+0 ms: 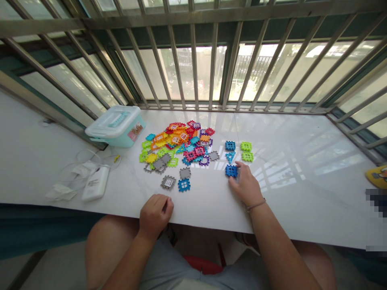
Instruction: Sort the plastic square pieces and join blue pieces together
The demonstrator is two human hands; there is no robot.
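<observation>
My right hand (pixel 246 185) has its thumb and index finger at the right side of a dark blue window tile (pixel 231 171), which is a square interlocking piece with notched edges. Just beyond it lie a blue triangular piece (pixel 230 157) and another blue square tile (pixel 230 145). Two lime green tiles, a far one (pixel 246 146) and a near one (pixel 247 156), sit to their right. At the table's front edge my left hand (pixel 155 211) rests in a loose fist. Nearest to it are a grey window tile (pixel 168 182), a blue window tile (pixel 184 185) and a plain grey tile (pixel 185 173).
A heap of mixed interlocking tiles (pixel 169 141) covers the middle of the white table (pixel 287 173). Behind it on the left stands a lidded teal box (pixel 119 127). A white power bank (pixel 96 183), cables and crumpled tissue (pixel 62 191) lie left. Metal bars (pixel 193 64) line the back.
</observation>
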